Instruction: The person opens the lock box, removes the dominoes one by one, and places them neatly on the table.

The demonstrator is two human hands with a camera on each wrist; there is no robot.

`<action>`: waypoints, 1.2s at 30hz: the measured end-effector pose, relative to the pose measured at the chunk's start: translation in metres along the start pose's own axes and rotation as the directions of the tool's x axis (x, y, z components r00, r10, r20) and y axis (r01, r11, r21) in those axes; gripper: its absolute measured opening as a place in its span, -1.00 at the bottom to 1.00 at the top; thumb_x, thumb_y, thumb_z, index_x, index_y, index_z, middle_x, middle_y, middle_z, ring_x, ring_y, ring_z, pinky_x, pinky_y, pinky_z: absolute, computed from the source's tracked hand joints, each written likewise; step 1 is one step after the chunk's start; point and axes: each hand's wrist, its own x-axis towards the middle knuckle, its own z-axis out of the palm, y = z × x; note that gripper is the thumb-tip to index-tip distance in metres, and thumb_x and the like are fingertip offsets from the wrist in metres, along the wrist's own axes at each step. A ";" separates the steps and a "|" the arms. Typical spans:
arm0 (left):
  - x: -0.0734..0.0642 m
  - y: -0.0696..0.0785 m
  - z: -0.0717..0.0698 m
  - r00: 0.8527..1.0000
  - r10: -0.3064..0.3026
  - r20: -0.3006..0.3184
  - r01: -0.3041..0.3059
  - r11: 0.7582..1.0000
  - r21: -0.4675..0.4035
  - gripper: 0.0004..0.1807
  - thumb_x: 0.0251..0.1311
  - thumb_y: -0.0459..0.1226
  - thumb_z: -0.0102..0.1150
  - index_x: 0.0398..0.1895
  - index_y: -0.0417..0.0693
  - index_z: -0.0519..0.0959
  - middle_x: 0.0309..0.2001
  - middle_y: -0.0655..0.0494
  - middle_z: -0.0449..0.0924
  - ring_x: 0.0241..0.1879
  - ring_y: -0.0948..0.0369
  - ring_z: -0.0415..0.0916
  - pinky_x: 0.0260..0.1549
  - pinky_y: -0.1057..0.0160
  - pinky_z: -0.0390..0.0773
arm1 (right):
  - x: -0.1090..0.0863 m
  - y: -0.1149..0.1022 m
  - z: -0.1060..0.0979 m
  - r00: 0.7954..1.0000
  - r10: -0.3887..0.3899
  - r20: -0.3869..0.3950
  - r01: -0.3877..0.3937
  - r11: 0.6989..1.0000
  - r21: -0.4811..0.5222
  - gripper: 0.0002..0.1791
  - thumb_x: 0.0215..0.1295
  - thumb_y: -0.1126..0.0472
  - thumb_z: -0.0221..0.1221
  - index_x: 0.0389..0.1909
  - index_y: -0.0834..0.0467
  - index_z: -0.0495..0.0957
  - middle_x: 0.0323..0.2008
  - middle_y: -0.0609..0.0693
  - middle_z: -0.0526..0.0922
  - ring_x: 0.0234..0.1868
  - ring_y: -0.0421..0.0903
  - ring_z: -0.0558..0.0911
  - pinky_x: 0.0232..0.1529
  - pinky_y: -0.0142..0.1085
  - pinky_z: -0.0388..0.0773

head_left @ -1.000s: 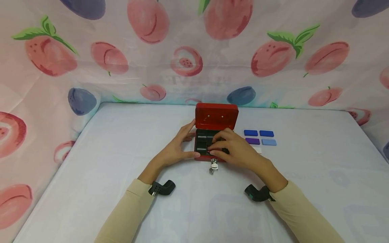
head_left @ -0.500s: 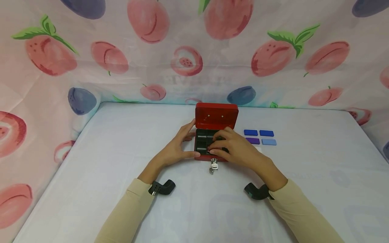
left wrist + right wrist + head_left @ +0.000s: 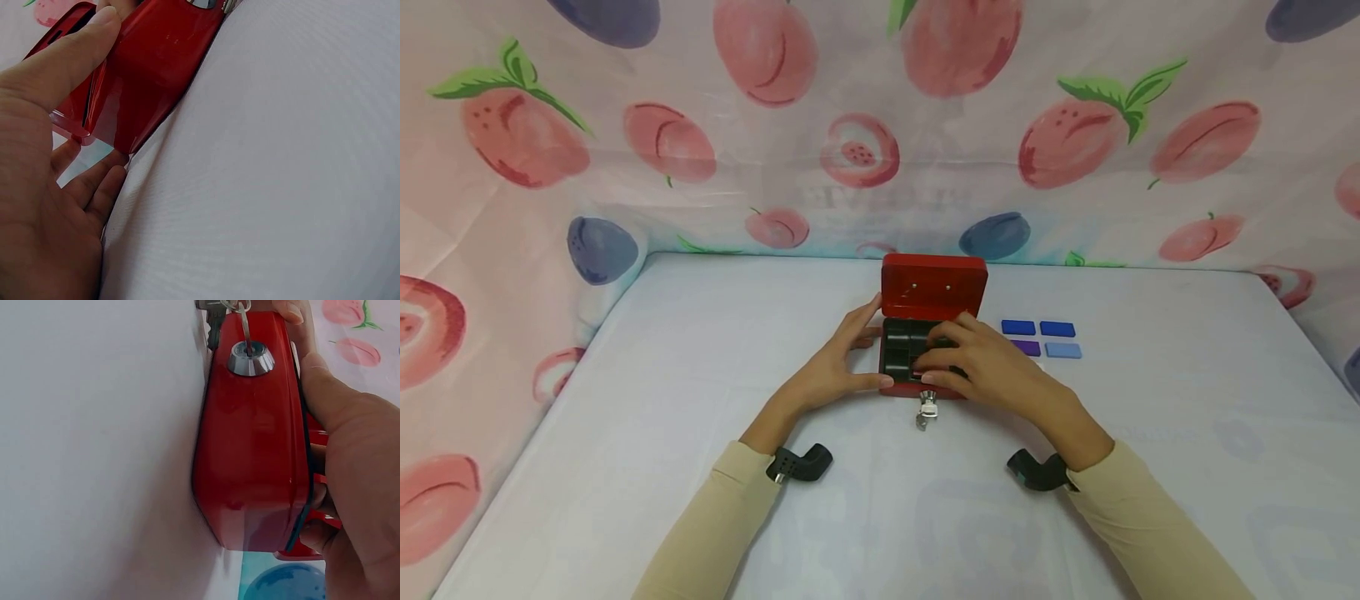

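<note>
A red metal cash box (image 3: 898, 390) stands with its lid (image 3: 934, 285) raised and a black coin tray (image 3: 897, 333) inside. My left hand (image 3: 835, 367) spans the box's left side, thumb on the front rim, forefinger reaching up to the lid; the left wrist view shows these fingers nearly straight. Over the tray, my right hand (image 3: 981, 358) has its bent fingers dipping into the compartments. A small reddish patch (image 3: 917, 372) shows beside its forefinger tip; whether those fingers pinch something is hidden. A key (image 3: 213, 328) hangs at the chrome lock (image 3: 251, 357) on the box's front.
Right of the box lie two dark blue tiles (image 3: 1018, 327), a purple tile (image 3: 1026, 348) and a light blue tile (image 3: 1063, 351). A white cloth (image 3: 647, 417) covers the table, and a fruit-patterned sheet (image 3: 925, 183) hangs behind and at the left.
The right thumb and fingertips have shifted slightly rightward within the tray. The left hand, the box and the tiles stay where they were.
</note>
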 end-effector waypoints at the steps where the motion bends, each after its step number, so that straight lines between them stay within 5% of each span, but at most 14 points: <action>1: 0.000 0.000 0.000 1.000 -0.002 0.000 0.002 1.000 0.002 0.11 -0.17 -0.02 0.36 0.37 0.42 -0.22 0.31 0.37 -0.12 0.15 0.22 0.18 0.12 0.19 0.23 | -0.001 0.001 0.000 1.000 -0.015 -0.008 0.015 1.000 -0.010 -0.74 0.20 -0.06 0.08 -0.16 -0.11 0.61 -0.14 -0.07 0.49 -0.10 -0.06 0.35 -0.12 -0.26 0.37; 7: -0.001 0.004 0.000 1.000 0.002 0.007 -0.002 1.000 0.002 0.11 -0.14 -0.08 0.36 0.38 0.35 -0.23 0.33 0.29 -0.14 0.16 0.16 0.18 0.12 0.13 0.23 | -0.002 0.002 0.000 0.999 -0.034 -0.015 0.034 0.999 -0.033 -0.70 0.19 -0.10 0.07 -0.13 -0.12 0.60 -0.11 -0.02 0.47 -0.09 -0.04 0.33 -0.12 -0.24 0.36; 16: -0.007 0.035 -0.005 1.000 0.018 0.018 -0.017 0.999 -0.031 0.07 -0.08 -0.28 0.33 0.40 0.10 -0.20 0.33 0.01 -0.12 0.17 -0.03 0.16 0.12 -0.03 0.19 | 0.000 0.000 -0.002 0.999 0.019 0.045 -0.017 0.999 -0.045 -0.65 0.20 -0.19 0.00 -0.10 -0.18 0.58 -0.04 -0.04 0.42 -0.07 -0.08 0.26 -0.11 -0.26 0.29; 30: -0.007 0.033 -0.004 1.000 0.001 0.026 -0.001 1.000 -0.022 0.03 -0.07 -0.25 0.32 0.40 0.11 -0.16 0.30 -0.01 -0.03 0.17 -0.01 0.16 0.13 -0.02 0.16 | 0.001 0.000 -0.001 0.995 0.037 0.092 -0.029 0.996 -0.081 -0.60 0.21 -0.26 -0.09 -0.07 -0.23 0.53 0.01 -0.06 0.39 -0.02 -0.09 0.23 -0.04 -0.18 0.29; 36: -0.007 0.033 -0.004 0.998 0.046 0.040 -0.046 0.999 -0.008 -0.01 -0.04 -0.26 0.30 0.39 0.03 -0.12 0.29 -0.06 0.02 0.18 -0.01 0.14 0.13 -0.01 0.16 | -0.002 0.001 -0.002 0.997 0.025 0.075 -0.020 0.998 -0.058 -0.64 0.20 -0.22 -0.04 -0.11 -0.19 0.55 0.01 -0.05 0.38 -0.02 -0.08 0.23 -0.02 -0.19 0.27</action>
